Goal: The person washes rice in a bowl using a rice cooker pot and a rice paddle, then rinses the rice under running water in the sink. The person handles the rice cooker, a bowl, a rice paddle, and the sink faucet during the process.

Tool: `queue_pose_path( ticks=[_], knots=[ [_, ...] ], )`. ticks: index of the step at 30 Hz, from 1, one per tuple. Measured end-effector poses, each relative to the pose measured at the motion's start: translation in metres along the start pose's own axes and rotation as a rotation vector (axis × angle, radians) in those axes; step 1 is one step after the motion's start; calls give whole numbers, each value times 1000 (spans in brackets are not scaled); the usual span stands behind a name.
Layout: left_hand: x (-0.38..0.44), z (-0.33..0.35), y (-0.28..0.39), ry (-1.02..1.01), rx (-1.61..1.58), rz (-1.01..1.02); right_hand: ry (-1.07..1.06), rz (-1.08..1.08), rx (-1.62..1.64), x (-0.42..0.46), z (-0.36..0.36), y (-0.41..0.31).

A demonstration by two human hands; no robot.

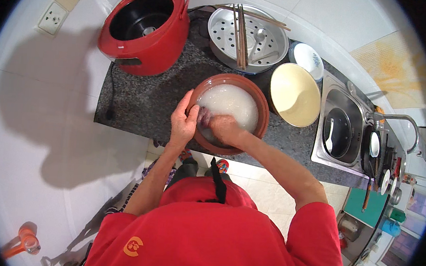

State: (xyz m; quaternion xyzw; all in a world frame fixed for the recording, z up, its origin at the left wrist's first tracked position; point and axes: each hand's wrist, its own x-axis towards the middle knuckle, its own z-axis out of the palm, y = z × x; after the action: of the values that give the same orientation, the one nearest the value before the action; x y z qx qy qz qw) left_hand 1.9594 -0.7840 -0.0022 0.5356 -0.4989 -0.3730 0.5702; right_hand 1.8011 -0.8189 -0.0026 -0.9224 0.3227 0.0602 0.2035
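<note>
A round brown pot (263, 112), apparently earthenware, stands near the front edge of the counter with white suds (232, 100) across its inside. My left hand (183, 123) grips its left rim, thumb on the inner side and fingers around the outside. Inside the pot, my right hand (225, 129) is curled at the lower left wall. A dark purplish cloth or scrubber (205, 116) is bunched at its fingers against the wall. My right fingertips are partly hidden by the hand itself and the suds.
A red rice cooker (178, 44) stands open at back left. Behind the pot is an aluminium steamer (219, 47) with chopsticks (242, 41) and spoons. A cream bowl (295, 94), stacked plates (307, 59) and a steel sink (321, 141) holding a dark pan (338, 131) lie rightward.
</note>
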Motion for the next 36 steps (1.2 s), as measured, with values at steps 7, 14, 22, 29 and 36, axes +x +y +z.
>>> queue_pose_path(
  ticks=[7, 14, 22, 29, 36],
  knots=[
    [2, -3, -11, 17, 37, 18, 28, 143, -70, -5, -14, 12],
    [2, 0, -10, 41, 21, 2, -248, -21, -138, -23, -23, 14],
    [1, 4, -5, 64, -23, 5, -245, -160, 47, -26, -4, 9],
    [-1, 3, -5, 71, -88, -43, -236, 40, 298, -8, -19, -15],
    [1, 3, -6, 38, -64, 14, 27, 122, 119, -1, -6, -15]
  ],
)
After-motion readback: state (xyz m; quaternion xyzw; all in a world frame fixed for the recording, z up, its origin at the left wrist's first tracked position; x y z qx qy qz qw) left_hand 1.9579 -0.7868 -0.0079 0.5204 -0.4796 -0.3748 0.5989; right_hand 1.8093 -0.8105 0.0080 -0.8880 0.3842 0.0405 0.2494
